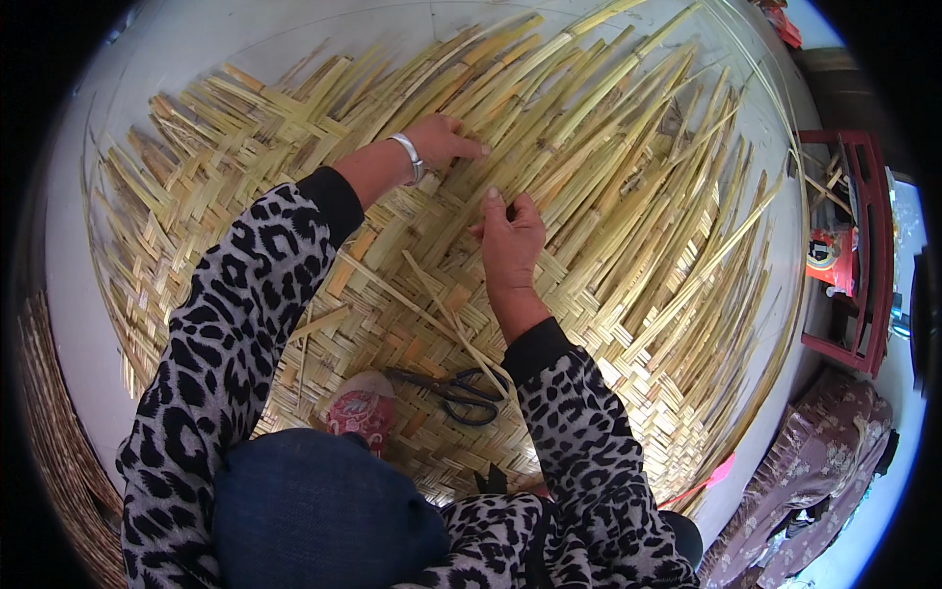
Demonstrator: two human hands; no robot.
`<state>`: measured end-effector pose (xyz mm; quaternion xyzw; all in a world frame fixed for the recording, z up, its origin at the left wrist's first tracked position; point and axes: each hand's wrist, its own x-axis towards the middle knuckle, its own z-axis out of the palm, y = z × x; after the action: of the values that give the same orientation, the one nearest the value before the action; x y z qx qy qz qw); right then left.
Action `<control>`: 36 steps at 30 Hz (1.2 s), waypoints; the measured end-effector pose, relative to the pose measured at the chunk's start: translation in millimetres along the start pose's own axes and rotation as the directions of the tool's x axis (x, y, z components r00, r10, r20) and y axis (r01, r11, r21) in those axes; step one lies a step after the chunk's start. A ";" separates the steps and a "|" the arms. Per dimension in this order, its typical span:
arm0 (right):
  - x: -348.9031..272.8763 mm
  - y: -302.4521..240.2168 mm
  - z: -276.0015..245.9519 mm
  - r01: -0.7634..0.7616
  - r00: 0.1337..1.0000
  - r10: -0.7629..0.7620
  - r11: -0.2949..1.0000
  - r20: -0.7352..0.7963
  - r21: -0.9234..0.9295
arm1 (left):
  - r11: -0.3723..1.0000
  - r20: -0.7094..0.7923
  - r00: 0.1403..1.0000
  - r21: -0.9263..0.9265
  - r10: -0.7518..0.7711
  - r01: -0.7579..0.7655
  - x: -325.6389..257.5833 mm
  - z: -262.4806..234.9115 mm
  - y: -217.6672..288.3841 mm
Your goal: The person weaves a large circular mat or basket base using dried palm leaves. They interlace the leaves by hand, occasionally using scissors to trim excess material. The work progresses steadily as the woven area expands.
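Left hand (pixel 444 140) lies palm-down on the large woven mat of pale yellow flat reed strips (pixel 392 294), fingers stretched out flat and gripping nothing; it presses the weave near the edge where woven area meets loose strips. Silver bracelet (pixel 410 157) on that wrist. Right hand (pixel 510 240) is just beside it, fingers curled with thumb and fingertips pinched on a single flat yellow strip (pixel 549 191) at the weave front.

Step, as I read it: weaving in progress, one strip being lifted or tucked across the others while the left hand pins the finished part. Next move likely calls for keeping the left-hand pressure so the weave doesn't spring open, and threading the pinched strip over and under its neighbours without kinking it.

Mat is spread on the pale floor (pixel 147 59), woven section under and near the person, the fan of unwoven long yellow strips (pixel 638 147) running up and right.

Around: black-handled scissors (pixel 461 391) lying on the mat near the right forearm, clear of the work point. Pink patterned shoe (pixel 358 404) rests on the mat. One loose strip (pixel 432 319) lies diagonally across the woven part, could snag. Red wooden frame (pixel 849 255) and floral brown cloth (pixel 814 471) at right, well apart.
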<state>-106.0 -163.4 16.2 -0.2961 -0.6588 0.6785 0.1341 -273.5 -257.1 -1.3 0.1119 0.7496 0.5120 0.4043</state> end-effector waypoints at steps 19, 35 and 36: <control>40.8 35.7 -4.8 0.247 0.959 -0.121 0.802 0.258 -0.543 | 0.939 0.083 0.990 -0.335 0.114 -0.080 -20.0 -16.4 -15.8; 26.3 27.3 -6.2 0.454 0.887 -0.258 0.642 0.383 -0.618 | 0.986 -0.511 0.853 -0.055 0.106 -0.156 -45.5 -8.5 -58.4; 25.0 25.4 -5.7 0.452 0.889 -0.269 0.655 0.371 -0.606 | 0.979 -0.499 0.862 -0.119 0.082 -0.163 -46.2 -10.8 -58.8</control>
<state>-117.1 -146.9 -13.8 -0.0988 -0.9167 0.3815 0.0663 -236.9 -317.8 -27.4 -0.0067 0.7764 0.6056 0.1744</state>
